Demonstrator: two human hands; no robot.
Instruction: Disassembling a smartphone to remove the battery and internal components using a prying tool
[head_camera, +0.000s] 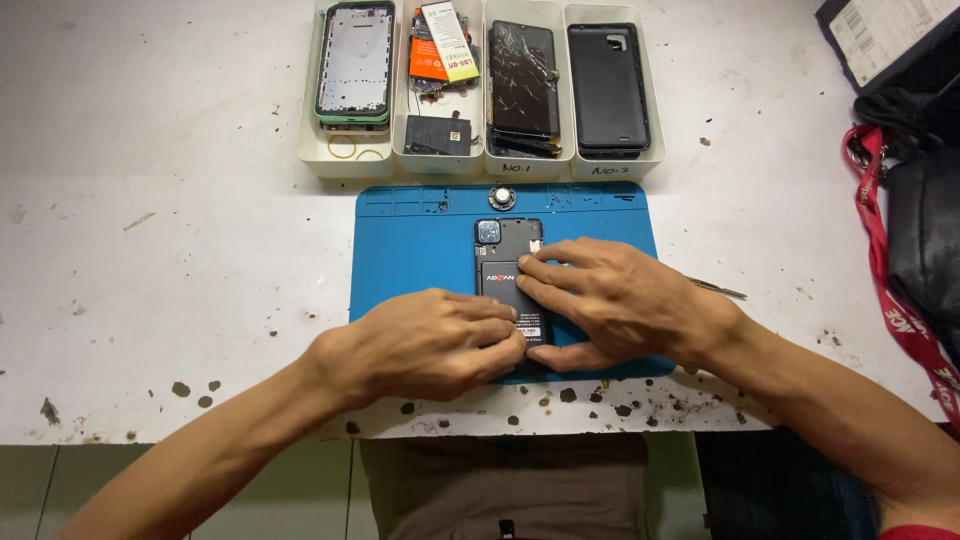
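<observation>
An opened black phone (503, 244) lies face down on a blue work mat (410, 245), its camera end pointing away from me. A black battery (499, 282) sits in its body. My left hand (425, 342) rests over the phone's near end, fingertips on the battery's lower part. My right hand (610, 300) comes in from the right, its fingers pressing on the battery's right edge. The near part of the phone is hidden under both hands.
Four white trays (480, 160) stand behind the mat with a phone frame (354, 62), batteries and parts (440, 55), a cracked screen (522, 78) and a black back cover (607, 88). A round metal piece (502, 198) lies on the mat's top. Tweezers (718, 288), a red lanyard (885, 260) and black bags (925, 230) lie right.
</observation>
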